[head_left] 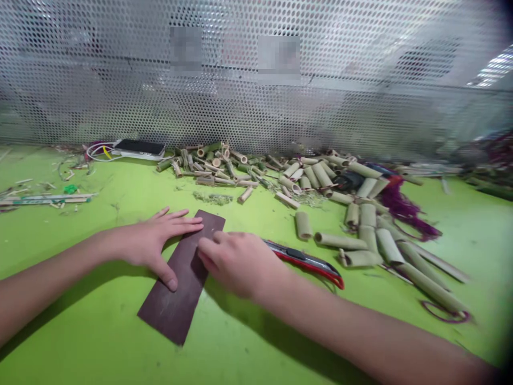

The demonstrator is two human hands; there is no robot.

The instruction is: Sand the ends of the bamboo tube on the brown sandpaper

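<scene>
A dark brown strip that looks like sandpaper (176, 310) lies slanted on the green table. My left hand (150, 240) rests with fingers spread, its thumb and fingertips on the strip's left and upper edge. Over the strip's right side, my right hand (244, 262) is closed, fingers curled down against the strip. Whatever those fingers pinch, if anything, is hidden beneath them. Just right of this hand lies a utility knife (304, 259) with a red and black handle; its front end is partly behind the hand.
Cut bamboo tubes (320, 174) are heaped along the back and right, with purple string (396, 206) among them. A phone (140, 146) with a white cable lies at the back left. Thin sticks (48, 199) lie far left. A perforated metal screen (240, 107) closes off the back.
</scene>
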